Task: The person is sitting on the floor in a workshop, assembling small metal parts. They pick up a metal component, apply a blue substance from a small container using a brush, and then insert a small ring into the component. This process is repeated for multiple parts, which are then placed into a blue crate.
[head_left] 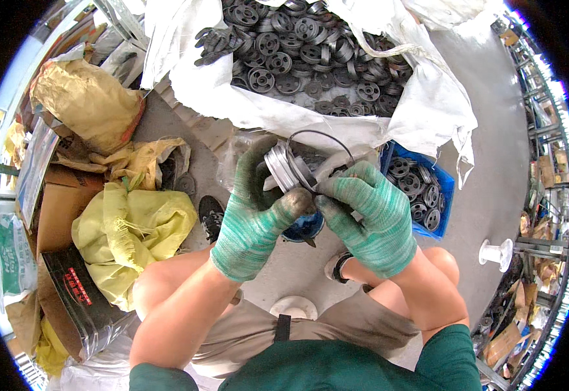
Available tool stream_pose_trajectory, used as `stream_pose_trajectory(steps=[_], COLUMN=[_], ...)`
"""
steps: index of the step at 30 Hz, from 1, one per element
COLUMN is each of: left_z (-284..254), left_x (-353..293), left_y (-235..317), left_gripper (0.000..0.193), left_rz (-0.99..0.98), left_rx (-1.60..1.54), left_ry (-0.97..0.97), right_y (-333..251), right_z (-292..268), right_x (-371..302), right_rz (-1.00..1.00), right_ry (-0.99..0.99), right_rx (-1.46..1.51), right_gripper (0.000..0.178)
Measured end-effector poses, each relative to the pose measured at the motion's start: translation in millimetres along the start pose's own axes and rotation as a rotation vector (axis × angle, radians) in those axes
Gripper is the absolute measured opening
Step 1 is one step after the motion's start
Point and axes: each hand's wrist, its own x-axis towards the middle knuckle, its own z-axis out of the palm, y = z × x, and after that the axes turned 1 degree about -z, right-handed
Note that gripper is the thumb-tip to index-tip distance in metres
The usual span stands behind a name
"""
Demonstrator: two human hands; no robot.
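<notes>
A silvery metal pulley wheel (283,168) is being gripped in the curled left hand (258,208), held up over the knees, while a thin black ring (320,151) is being pinched by the right hand (369,218) against its rim, seemingly for fitting. Dark wheels are being stored in the white sack (427,98) and blue crate (442,177) beyond.

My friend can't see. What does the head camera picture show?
Two green-gloved hands, left hand and right hand, hold a silver wheel and a thin black ring. Behind them a white sack brims with dark wheels.
</notes>
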Motion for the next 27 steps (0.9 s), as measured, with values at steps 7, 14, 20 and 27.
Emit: stream_pose_trajectory(steps=[7,14,20,27], left_z=[2.1,-1.1,1.7,-7.1], left_x=[-2.7,-2.3,-1.3,-0.9], left_y=[-2.5,-6.1,-3.3,-10.1], left_gripper=[0.085,0.072,0.065,0.067], left_rz=[-0.012,-0.001,0.023,-0.047], left_rx=[0.012,-0.096,-0.162,-0.159], left_ry=[0.055,0.143,0.199,0.198], right_y=[6.0,2.7,4.5,9.8], right_z=[2.5,13.1,32.7,38.6], right_x=[-10.6,-17.0,-14.3,-11.0], right_rz=[-0.185,0.059,0.556,0.600], right_ry=[-0.057,-0.002,0.069,0.039], right_rx=[-0.168,0.081,0.380,0.526], right_gripper=[0.029,0.032,0.042,0.047])
